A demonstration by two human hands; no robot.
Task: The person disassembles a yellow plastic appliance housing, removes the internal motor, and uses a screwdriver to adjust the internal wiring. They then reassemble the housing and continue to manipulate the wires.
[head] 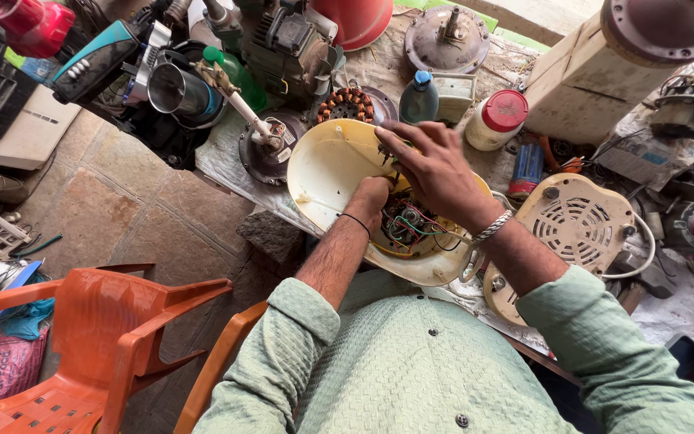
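A cream plastic appliance housing [327, 173] lies open on the cluttered workbench, with coloured wires [408, 225] and a motor part showing inside it. My left hand [371, 197] reaches into the housing with its fingers curled and hidden among the wires; a thin black band circles that wrist. Over the housing's far rim hovers my right hand [435, 165], fingers spread, pinching something small and dark near the edge. A metal bracelet [494, 227] sits on the right wrist. Both sleeves are pale green.
A cream vented cover [580, 221] lies right of the housing. Behind it stand a copper-wound stator [347, 104], a blue-capped bottle [419, 98] and a red-lidded jar [498, 119]. Motors and tools crowd the bench. An orange plastic chair [90, 337] stands on the stone floor at left.
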